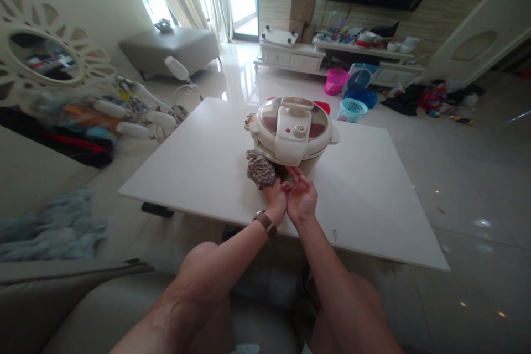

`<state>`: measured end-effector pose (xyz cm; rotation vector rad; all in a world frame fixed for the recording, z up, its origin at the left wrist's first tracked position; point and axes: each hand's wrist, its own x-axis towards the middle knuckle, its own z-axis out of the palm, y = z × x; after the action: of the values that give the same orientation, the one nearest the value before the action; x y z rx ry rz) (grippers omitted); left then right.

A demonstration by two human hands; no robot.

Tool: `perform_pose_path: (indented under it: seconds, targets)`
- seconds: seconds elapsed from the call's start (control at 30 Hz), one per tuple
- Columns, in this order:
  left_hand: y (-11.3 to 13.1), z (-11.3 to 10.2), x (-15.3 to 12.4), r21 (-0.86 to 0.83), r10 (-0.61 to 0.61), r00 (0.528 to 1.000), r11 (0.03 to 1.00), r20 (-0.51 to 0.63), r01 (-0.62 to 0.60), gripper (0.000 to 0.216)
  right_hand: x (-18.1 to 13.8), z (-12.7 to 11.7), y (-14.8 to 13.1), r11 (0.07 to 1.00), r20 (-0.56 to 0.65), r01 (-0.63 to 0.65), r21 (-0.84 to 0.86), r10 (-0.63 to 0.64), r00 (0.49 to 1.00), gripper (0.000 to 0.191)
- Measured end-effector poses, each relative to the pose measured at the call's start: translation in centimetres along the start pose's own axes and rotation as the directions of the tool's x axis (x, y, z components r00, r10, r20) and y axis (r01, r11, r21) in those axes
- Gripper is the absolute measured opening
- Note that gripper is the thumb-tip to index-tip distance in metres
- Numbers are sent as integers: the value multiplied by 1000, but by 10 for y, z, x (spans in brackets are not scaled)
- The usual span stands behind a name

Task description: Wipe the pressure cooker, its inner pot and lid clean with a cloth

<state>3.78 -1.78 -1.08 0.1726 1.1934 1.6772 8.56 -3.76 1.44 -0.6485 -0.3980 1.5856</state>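
Note:
On the white table (pixel 191 160) stands a cream electric pressure cooker (pixel 269 146), its lid down, with a round knob and a red button on top. My left hand (pixel 275 196), with a watch on the wrist, is closed on a bunched, patterned brown-grey cloth (pixel 260 170) at the cooker's lower front left. Beside it, my right hand (pixel 302 198) is turned palm up, its fingers stretched toward the cooker's front under the lid's front tab. Whether those fingertips touch the cooker I cannot tell. The two hands meet at their inner edges.
Behind the table are a pink basket (pixel 336 82), a light-blue basket (pixel 352 109) and a low white cabinet (pixel 305 61) with clutter on top. A white lamp (pixel 135 130) with several shades stands at left. The table's front edge (pixel 373 254) lies just before my knees.

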Motion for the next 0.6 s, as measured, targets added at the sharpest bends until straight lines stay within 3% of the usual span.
perform_pose_path:
  seconds: [0.6]
  targets:
    - [4, 2, -5, -54, -9, 1000, 999, 24, 10, 27, 1, -1, 0, 1000, -3, 10, -7, -10, 1000, 27]
